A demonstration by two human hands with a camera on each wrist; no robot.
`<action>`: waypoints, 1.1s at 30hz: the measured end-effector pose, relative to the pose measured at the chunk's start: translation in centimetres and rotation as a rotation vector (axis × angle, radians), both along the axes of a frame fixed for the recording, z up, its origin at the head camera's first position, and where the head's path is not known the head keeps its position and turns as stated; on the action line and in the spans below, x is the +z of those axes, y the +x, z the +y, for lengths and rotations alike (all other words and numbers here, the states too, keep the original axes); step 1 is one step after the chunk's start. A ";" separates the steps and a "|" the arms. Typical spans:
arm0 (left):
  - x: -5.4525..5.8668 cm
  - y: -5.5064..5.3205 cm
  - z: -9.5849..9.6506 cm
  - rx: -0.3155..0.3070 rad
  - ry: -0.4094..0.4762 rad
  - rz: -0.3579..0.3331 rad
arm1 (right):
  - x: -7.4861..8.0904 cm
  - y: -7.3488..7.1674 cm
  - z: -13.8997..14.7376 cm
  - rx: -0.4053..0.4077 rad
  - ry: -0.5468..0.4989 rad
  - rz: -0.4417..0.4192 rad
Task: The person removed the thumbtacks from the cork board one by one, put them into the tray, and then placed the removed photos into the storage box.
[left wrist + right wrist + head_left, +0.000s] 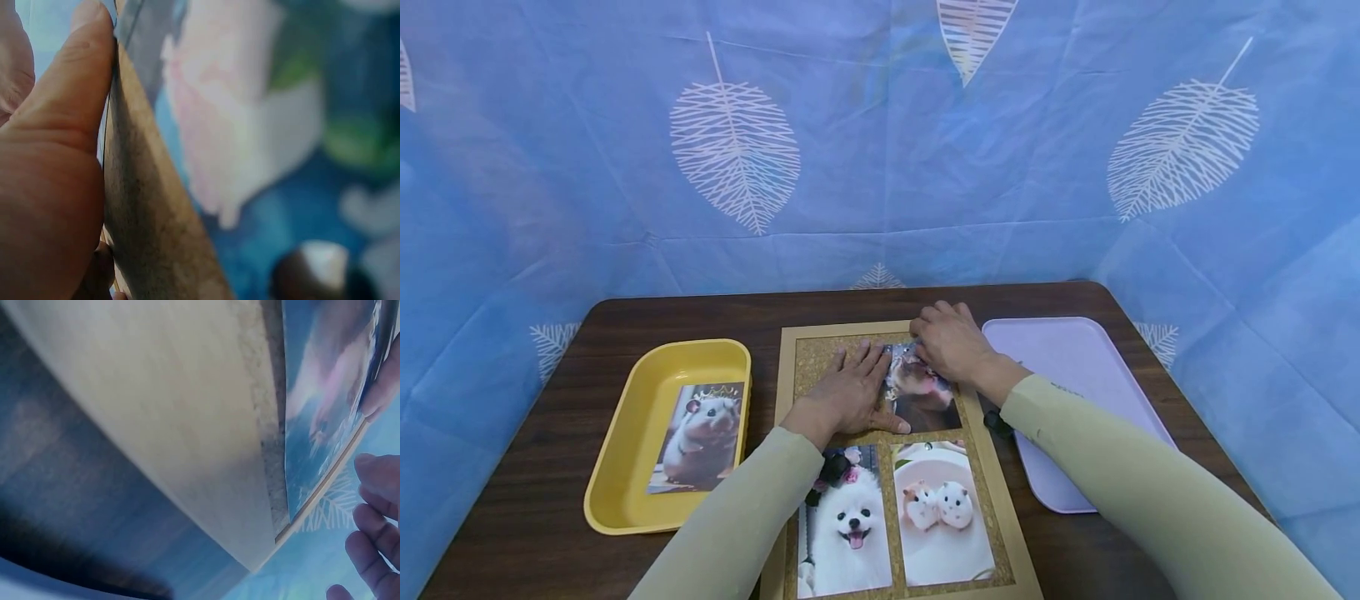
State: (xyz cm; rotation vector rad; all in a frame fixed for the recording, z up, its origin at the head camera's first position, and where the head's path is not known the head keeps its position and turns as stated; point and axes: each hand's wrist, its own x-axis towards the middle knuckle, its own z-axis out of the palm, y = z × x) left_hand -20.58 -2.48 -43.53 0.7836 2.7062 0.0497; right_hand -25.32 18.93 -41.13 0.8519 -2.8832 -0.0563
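1 glossy photo [925, 402], blue and pink

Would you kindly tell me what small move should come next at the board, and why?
I would probably have the right hand press the upper-right photo flat near its top right corner: that hand is at that corner, the left hand rests at the photo's left side, and the right wrist view shows a dark strip, perhaps shadow, along one edge.

Blue cloth [887, 158] hung across the far side and down the left and right, printed with white leaves [735, 150]. A lilac tray [1075, 367] lay on the right of the dark, wood-grained bench [655, 320].
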 end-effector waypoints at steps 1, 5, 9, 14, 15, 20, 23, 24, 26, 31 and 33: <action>0.0 0.0 0.0 0.000 0.001 -0.002 | 0.0 -0.1 0.0 0.004 0.005 0.005; -0.2 -0.1 -0.1 0.003 0.008 -0.004 | 0.0 -0.3 -0.2 0.009 0.028 0.018; -0.3 -0.1 -0.2 0.002 0.012 0.001 | 0.0 -0.4 -0.2 0.011 0.041 0.019; -0.3 -0.1 -0.2 0.000 0.015 -0.011 | 0.0 -0.5 -0.3 0.016 0.058 0.011; -0.4 -0.2 -0.2 0.000 0.017 -0.012 | 0.0 -0.5 -0.3 0.019 0.063 0.009; -0.6 -0.2 -0.2 0.004 0.020 -0.017 | 0.2 -0.8 -0.4 0.036 0.080 0.009; -0.7 -0.2 -0.2 0.008 0.025 -0.022 | 0.3 -1.2 -0.5 0.054 0.102 0.018; -0.7 -0.2 -0.2 0.011 0.028 -0.022 | 0.3 -1.3 -0.5 0.062 0.111 0.023; -0.6 -0.2 -0.3 0.013 0.033 -0.022 | 0.2 -1.5 -0.6 0.080 0.132 0.033; -0.6 -0.2 -0.3 0.011 0.040 -0.017 | 0.0 -1.8 -0.6 0.117 0.162 0.052; -0.7 -0.2 -0.3 0.008 0.039 -0.016 | -0.1 -1.8 -0.6 0.127 0.160 0.051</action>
